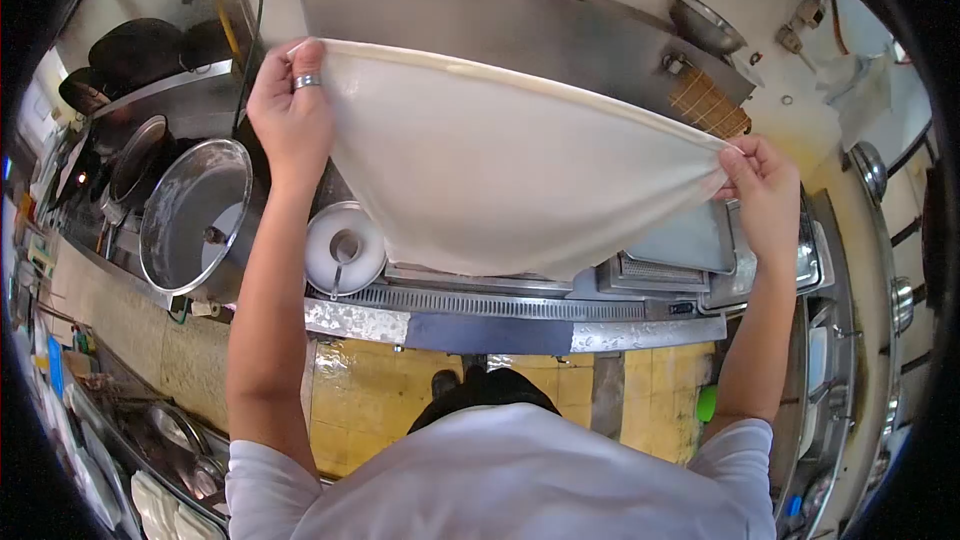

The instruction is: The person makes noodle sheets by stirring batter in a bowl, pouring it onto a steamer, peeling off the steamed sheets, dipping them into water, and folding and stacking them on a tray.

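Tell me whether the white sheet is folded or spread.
Spread: the white sheet hangs wide between the left hand and right hand, each pinching an upper corner.

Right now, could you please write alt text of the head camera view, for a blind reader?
A person's left hand and right hand hold a wide, pale, cloth-like sheet by its upper corners above a metal kitchen counter. A large metal pot stands at left; yellow floor tiles show below.

The person's left hand [288, 105] and right hand [762, 180] pinch a pale cloth [510, 165] by its upper corners, spreading it over the counter. Beside the left forearm stands a large metal pot [198, 210], near a white container [325, 258] with a ladle [342, 250].
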`<state>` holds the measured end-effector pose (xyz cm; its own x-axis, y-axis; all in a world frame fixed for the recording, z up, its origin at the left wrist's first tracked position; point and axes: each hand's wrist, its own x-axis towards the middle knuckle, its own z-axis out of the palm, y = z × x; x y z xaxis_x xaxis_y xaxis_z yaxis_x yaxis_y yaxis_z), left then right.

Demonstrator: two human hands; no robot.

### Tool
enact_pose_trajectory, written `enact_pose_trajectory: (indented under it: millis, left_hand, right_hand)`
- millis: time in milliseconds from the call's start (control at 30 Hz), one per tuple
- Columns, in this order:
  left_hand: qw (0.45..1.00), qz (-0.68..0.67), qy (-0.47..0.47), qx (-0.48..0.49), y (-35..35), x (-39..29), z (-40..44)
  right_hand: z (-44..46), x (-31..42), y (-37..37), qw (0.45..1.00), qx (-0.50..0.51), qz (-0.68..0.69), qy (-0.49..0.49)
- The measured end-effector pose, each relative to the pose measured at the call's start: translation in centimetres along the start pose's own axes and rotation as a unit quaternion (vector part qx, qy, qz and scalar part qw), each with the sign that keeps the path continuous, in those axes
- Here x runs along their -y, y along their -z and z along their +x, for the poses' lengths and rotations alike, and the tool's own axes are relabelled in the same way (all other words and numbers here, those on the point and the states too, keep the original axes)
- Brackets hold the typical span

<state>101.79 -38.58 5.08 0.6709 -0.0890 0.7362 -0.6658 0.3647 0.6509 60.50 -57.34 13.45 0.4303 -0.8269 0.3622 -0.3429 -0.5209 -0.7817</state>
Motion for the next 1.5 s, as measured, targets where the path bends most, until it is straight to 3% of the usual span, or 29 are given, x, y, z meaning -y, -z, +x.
enact_pose_trajectory:
  millis: [200,300,333,367,400,433,467,567,667,700,767,867,1000,1067,1167,1200,1267,1300,1367,1500]
  left_hand:
    - [0.996,0.063,0.061,0.011,0.2,0.1,-1.1]
    - [0.987,0.114,0.066,0.092,0.3,5.9,-4.7]
    - [0.963,0.194,0.109,0.149,0.1,7.1,-6.5]
    - [0.959,0.181,0.091,0.198,1.1,13.2,-9.5]
    - [0.927,0.214,0.237,0.198,0.3,14.5,-12.4]
    - [0.888,0.269,0.302,0.221,0.5,17.7,-15.5]
    - [0.877,0.33,0.261,0.231,1.4,23.1,-19.3]
    - [0.85,0.435,0.166,0.246,0.5,26.9,-23.2]
    - [0.824,0.467,0.213,0.238,-1.3,28.2,-23.2]
    - [0.817,0.489,0.185,0.244,-1.7,29.2,-23.2]
    - [0.8,0.529,0.128,0.252,-2.6,31.6,-23.2]
    - [0.766,0.57,0.133,0.268,-4.2,36.3,-22.7]
    - [0.789,0.566,0.058,0.231,-5.3,44.5,-23.0]
    - [0.785,0.563,0.021,0.257,-6.4,45.0,-21.1]
    - [0.793,0.562,0.089,0.22,-10.0,44.5,-18.3]
    - [0.797,0.56,0.071,0.214,-10.4,44.6,-17.7]
    - [0.804,0.558,0.034,0.201,-11.1,44.9,-16.8]
    - [0.804,0.55,0.062,0.216,-11.4,45.1,-16.1]
    - [0.803,0.532,0.117,0.242,-12.1,45.7,-14.9]
    - [0.804,0.539,0.103,0.231,-12.6,48.4,-14.8]
  right_hand:
    - [0.4,-3.4,-1.0,0.998,0.024,0.051,-0.016]
    - [0.5,-10.8,-4.5,0.996,0.072,0.021,-0.037]
    - [0.1,-12.9,-6.7,0.992,0.083,0.004,-0.091]
    - [-0.5,-15.9,-9.4,0.985,0.094,-0.012,-0.145]
    - [-1.1,-24.5,-12.8,0.988,0.096,-0.027,-0.121]
    - [-1.9,-28.3,-15.7,0.984,0.099,-0.019,-0.147]
    - [-2.8,-30.7,-18.2,0.984,0.085,-0.056,-0.145]
    - [-2.5,-36.3,-23.1,0.983,0.032,-0.122,-0.132]
    - [-0.2,-39.6,-25.6,0.985,-0.01,-0.163,-0.05]
    - [0.8,-40.5,-26.1,0.984,-0.021,-0.178,-0.01]
    - [3.2,-42.2,-27.2,0.984,-0.017,-0.171,-0.041]
    - [6.8,-43.4,-28.6,0.98,-0.016,-0.193,-0.055]
    - [11.6,-44.9,-30.2,0.961,-0.038,-0.274,-0.016]
    - [14.2,-45.7,-31.3,0.951,-0.002,-0.298,-0.078]
    - [17.4,-46.0,-32.3,0.94,0.035,-0.322,-0.108]
    - [18.2,-46.1,-32.6,0.938,0.046,-0.327,-0.108]
    - [19.4,-47.6,-33.8,0.923,-0.002,-0.379,-0.072]
    - [19.8,-48.2,-34.3,0.913,-0.025,-0.404,-0.054]
    - [21.1,-46.7,-34.3,0.921,0.004,-0.378,-0.09]
    - [22.6,-47.1,-34.8,0.913,0.056,-0.392,-0.104]
